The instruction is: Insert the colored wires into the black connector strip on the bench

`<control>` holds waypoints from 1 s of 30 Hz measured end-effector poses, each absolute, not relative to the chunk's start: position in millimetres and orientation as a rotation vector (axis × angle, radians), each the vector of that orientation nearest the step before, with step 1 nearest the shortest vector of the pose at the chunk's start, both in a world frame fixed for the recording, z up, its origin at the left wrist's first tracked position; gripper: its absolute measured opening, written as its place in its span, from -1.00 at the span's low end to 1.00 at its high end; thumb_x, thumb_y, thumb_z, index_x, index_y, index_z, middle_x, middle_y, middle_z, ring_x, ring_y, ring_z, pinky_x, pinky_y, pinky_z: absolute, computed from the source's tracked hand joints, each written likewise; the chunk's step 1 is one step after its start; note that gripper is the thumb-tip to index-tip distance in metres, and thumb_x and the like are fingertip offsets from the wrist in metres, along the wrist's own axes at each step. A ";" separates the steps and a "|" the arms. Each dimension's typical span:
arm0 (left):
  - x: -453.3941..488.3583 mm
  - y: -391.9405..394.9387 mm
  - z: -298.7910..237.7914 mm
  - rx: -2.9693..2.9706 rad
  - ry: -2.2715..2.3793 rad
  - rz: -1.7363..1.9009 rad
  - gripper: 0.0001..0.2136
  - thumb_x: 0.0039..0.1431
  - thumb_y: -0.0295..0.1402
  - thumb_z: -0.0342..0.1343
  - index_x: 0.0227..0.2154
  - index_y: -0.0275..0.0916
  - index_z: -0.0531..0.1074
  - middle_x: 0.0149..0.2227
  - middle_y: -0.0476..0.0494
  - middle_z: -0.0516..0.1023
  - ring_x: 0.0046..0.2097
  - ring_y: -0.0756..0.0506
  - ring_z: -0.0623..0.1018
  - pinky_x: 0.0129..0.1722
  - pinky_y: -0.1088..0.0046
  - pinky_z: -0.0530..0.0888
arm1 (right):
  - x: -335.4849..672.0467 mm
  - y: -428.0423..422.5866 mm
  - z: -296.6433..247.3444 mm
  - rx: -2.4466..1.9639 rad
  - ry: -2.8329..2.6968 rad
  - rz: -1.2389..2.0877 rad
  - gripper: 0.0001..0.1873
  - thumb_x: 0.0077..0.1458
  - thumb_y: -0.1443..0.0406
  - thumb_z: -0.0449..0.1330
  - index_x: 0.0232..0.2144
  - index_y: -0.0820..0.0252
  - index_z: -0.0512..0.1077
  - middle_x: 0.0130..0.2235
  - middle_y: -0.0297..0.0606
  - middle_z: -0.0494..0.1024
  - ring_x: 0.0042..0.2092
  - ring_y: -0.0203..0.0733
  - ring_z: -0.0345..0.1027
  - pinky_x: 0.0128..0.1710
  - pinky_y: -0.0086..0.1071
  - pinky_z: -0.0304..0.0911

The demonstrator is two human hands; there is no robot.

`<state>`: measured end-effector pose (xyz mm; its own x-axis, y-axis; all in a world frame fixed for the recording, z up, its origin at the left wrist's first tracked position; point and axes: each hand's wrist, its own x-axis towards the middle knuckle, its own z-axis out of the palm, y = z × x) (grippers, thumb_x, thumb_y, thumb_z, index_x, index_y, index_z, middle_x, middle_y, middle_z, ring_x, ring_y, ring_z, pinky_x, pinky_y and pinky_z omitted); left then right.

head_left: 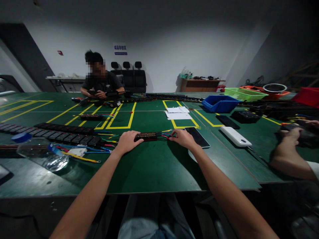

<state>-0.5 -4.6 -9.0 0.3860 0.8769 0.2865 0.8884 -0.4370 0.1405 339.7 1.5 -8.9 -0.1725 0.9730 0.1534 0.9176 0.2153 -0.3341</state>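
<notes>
On the green table in front of me lies a short dark strip with copper-coloured lines (147, 136) and coloured wires at its ends. My left hand (129, 142) is closed over its left end, thumb at the near side. At the other end, my right hand (183, 137) pinches the thin red, blue and green wires (164, 135) between thumb and fingers; the exact fingertip contact is too small to make out. A dark-screened tablet (198, 137) lies just beside my right hand. Left of my left hand are wires with ring terminals (84, 157) from longer black segmented strips (67, 136).
A clear plastic bottle (45, 154) lies at left. White papers (178, 113), a blue bin (219, 104), a phone (227, 121) and a white power bank (235, 136) are at right. One person (102, 79) sits opposite; another person's arm (289, 152) reaches in from the right.
</notes>
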 end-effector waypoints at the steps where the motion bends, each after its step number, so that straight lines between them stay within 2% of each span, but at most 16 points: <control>1: -0.7 -4.4 -9.3 -2.584 -1.645 -0.499 -0.47 0.33 0.11 -0.02 0.07 -0.20 0.50 0.03 -0.23 0.60 0.01 -0.26 0.56 -0.01 0.14 0.47 | 339.8 1.7 -9.4 -1.764 -2.153 0.211 -0.69 0.16 0.03 0.30 -0.13 0.03 0.54 -0.21 -0.25 0.58 -0.24 -0.15 0.41 -0.39 -0.40 0.07; 4: -0.9 -4.4 -9.4 -2.580 -1.640 -0.492 -0.47 0.34 0.11 -0.03 0.07 -0.20 0.50 0.03 -0.23 0.60 0.01 -0.26 0.56 -0.02 0.15 0.47 | 342.6 2.8 -8.0 -1.759 -2.087 0.153 -0.62 0.13 0.01 0.32 -0.10 0.07 0.49 -0.18 -0.23 0.55 -0.23 -0.14 0.39 -0.39 -0.40 0.06; 7: -0.5 -4.9 -8.4 -2.582 -1.635 -0.485 -0.47 0.35 0.11 -0.03 0.07 -0.21 0.50 0.03 -0.23 0.60 0.01 -0.27 0.56 -0.01 0.15 0.46 | 345.6 3.5 -3.5 -1.750 -2.014 0.106 -0.68 0.21 0.04 0.25 -0.10 0.07 0.50 -0.17 -0.22 0.54 -0.23 -0.15 0.39 -0.39 -0.39 0.06; 9: -0.2 -5.2 -7.8 -2.583 -1.637 -0.482 -0.47 0.35 0.10 -0.03 0.07 -0.22 0.49 0.03 -0.23 0.60 0.01 -0.26 0.56 -0.01 0.15 0.46 | 345.6 3.2 -0.5 -1.755 -1.995 0.070 -0.71 0.28 0.06 0.16 -0.14 0.07 0.55 -0.18 -0.21 0.55 -0.23 -0.16 0.40 -0.38 -0.39 0.06; 12: 0.1 -5.2 -7.4 -2.585 -1.646 -0.471 -0.48 0.35 0.09 -0.02 0.08 -0.22 0.49 0.03 -0.23 0.60 0.01 -0.26 0.56 0.00 0.14 0.46 | 342.6 1.6 2.2 -1.811 -2.068 0.083 -0.59 0.33 0.03 0.07 -0.24 0.11 0.62 -0.21 -0.16 0.57 -0.23 -0.15 0.42 -0.39 -0.39 0.05; 16: 0.4 -5.5 -7.3 -2.580 -1.655 -0.475 -0.47 0.34 0.10 -0.02 0.08 -0.22 0.49 0.03 -0.23 0.59 0.01 -0.27 0.55 0.00 0.12 0.45 | 338.7 -0.5 3.7 -1.840 -2.218 0.229 -0.56 0.34 0.02 0.05 -0.29 0.10 0.63 -0.30 -0.19 0.60 -0.28 -0.17 0.43 -0.42 -0.40 0.01; 21: 0.8 -6.4 -6.7 -2.580 -1.640 -0.472 -0.48 0.35 0.09 -0.02 0.07 -0.22 0.49 0.03 -0.22 0.60 0.01 -0.26 0.56 0.01 0.15 0.45 | 338.8 -0.8 3.4 -1.845 -2.205 0.190 -0.54 0.34 0.03 0.04 -0.33 0.12 0.63 -0.30 -0.17 0.61 -0.28 -0.15 0.44 -0.42 -0.39 0.00; 26: 0.4 -6.5 -7.6 -2.576 -1.628 -0.476 -0.48 0.35 0.09 -0.02 0.07 -0.23 0.49 0.04 -0.23 0.60 0.01 -0.25 0.56 0.00 0.15 0.45 | 339.4 -1.0 3.7 -1.812 -2.222 0.235 -0.59 0.33 0.07 0.06 -0.30 0.11 0.63 -0.31 -0.19 0.61 -0.30 -0.16 0.43 -0.42 -0.39 0.01; 28: 0.0 -6.4 -8.2 -2.573 -1.637 -0.481 -0.48 0.35 0.09 -0.02 0.07 -0.23 0.49 0.04 -0.23 0.60 0.01 -0.26 0.56 0.00 0.14 0.46 | 340.1 0.0 3.8 -1.804 -2.150 0.178 -0.62 0.33 0.07 0.06 -0.20 0.10 0.62 -0.27 -0.19 0.61 -0.26 -0.14 0.43 -0.40 -0.39 0.03; 30: -0.3 -6.3 -8.6 -2.573 -1.638 -0.486 -0.48 0.35 0.09 -0.02 0.07 -0.24 0.49 0.04 -0.23 0.60 0.01 -0.26 0.56 0.00 0.14 0.46 | 340.5 1.5 1.9 -1.785 -2.085 0.150 -0.61 0.35 0.06 0.04 -0.03 0.08 0.56 -0.21 -0.18 0.61 -0.22 -0.13 0.44 -0.38 -0.40 0.06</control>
<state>-0.3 -6.3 -8.6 0.3885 0.8745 0.2904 0.8913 -0.4366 0.1223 340.5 1.5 1.9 -0.1130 0.9684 0.2222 0.9268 0.1833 -0.3279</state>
